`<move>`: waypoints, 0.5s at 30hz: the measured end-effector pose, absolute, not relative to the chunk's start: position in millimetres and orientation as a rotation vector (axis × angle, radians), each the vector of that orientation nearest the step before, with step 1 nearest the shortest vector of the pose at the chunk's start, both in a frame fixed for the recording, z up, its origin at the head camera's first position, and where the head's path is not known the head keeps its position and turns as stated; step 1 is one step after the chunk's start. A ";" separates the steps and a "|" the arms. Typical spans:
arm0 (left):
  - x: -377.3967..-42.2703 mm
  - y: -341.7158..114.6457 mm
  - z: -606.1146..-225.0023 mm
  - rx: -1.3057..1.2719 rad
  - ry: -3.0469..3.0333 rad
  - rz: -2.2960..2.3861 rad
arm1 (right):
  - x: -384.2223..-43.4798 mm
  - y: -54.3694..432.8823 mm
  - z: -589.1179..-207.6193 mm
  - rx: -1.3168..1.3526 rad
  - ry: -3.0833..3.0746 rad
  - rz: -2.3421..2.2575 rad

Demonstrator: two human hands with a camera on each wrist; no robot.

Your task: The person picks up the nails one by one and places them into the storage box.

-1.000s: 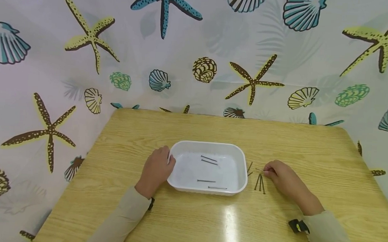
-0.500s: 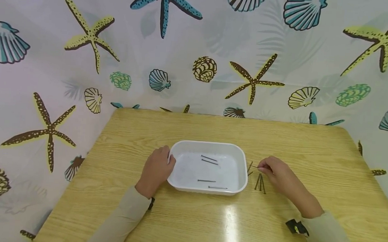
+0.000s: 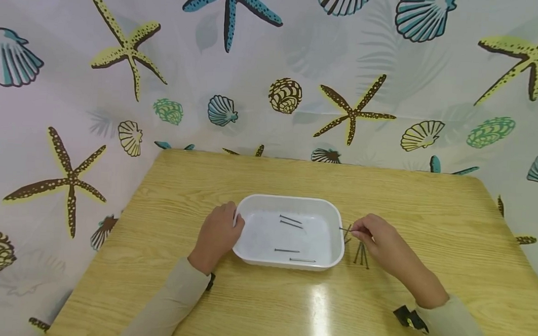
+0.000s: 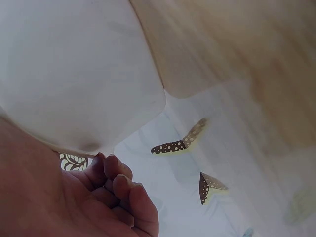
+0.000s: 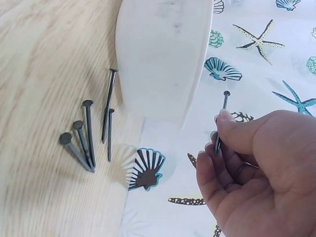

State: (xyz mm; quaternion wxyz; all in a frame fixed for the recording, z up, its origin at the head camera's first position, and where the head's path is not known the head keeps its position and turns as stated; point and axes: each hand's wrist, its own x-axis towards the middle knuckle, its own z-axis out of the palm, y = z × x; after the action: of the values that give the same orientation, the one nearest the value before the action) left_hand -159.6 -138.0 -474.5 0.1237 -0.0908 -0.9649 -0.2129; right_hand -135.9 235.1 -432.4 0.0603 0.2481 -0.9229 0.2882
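Observation:
A white plastic tray [image 3: 261, 234] stands on the wooden table, with several nails [image 3: 287, 250] lying in it. My left hand [image 3: 217, 234] grips its left rim; in the left wrist view, curled fingers [image 4: 140, 205] show at the tray's edge. My right hand [image 3: 383, 245] pinches a nail [image 5: 225, 101] between thumb and fingertips, its head pointing toward the tray's right rim. In the right wrist view, three nails [image 5: 89, 131] lie fanned on the table, tips together. Two more nails [image 5: 108, 116] lie beside the tray's right wall.
The wooden table [image 3: 181, 183] extends around the tray. A white cloth [image 3: 251, 75] printed with starfish and shells hangs behind the table and at both sides. Dark straps [image 3: 411, 317] sit at the wrists, by the beige sleeves.
My right hand has moved left with the pinched nail, bringing the nail's head up to the tray's right rim. The left hand and the tray have stayed in place.

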 end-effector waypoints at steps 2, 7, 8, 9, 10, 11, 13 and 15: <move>-159.7 -137.5 -473.9 -0.265 -2.815 -0.625 | -135.5 233.5 -431.1 0.749 -2.803 0.884; -159.9 -136.6 -473.4 -0.258 -2.825 -0.621 | -133.9 228.3 -429.7 0.784 -2.804 0.913; -159.8 -136.3 -472.9 -0.258 -2.826 -0.623 | -133.3 227.2 -429.4 0.793 -2.802 0.920; -159.9 -136.2 -472.9 -0.256 -2.829 -0.618 | -132.9 225.9 -429.1 0.802 -2.799 0.925; -159.9 -136.1 -472.8 -0.253 -2.830 -0.618 | -132.4 224.6 -428.8 0.815 -2.796 0.929; -159.8 -136.0 -472.4 -0.251 -2.831 -0.623 | -131.8 223.5 -428.3 0.822 -2.796 0.937; -159.6 -135.9 -472.0 -0.254 -2.833 -0.629 | -130.7 221.0 -427.4 0.834 -2.792 0.937; -159.6 -135.5 -471.7 -0.259 -2.831 -0.632 | -130.0 218.2 -426.8 0.843 -2.787 0.934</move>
State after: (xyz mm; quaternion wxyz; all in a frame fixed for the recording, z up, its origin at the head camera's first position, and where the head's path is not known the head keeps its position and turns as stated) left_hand -159.6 -135.5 -471.7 0.1145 -0.0884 -0.9657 -0.2156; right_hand -130.0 218.2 -426.8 0.0418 0.2755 -0.9106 0.3053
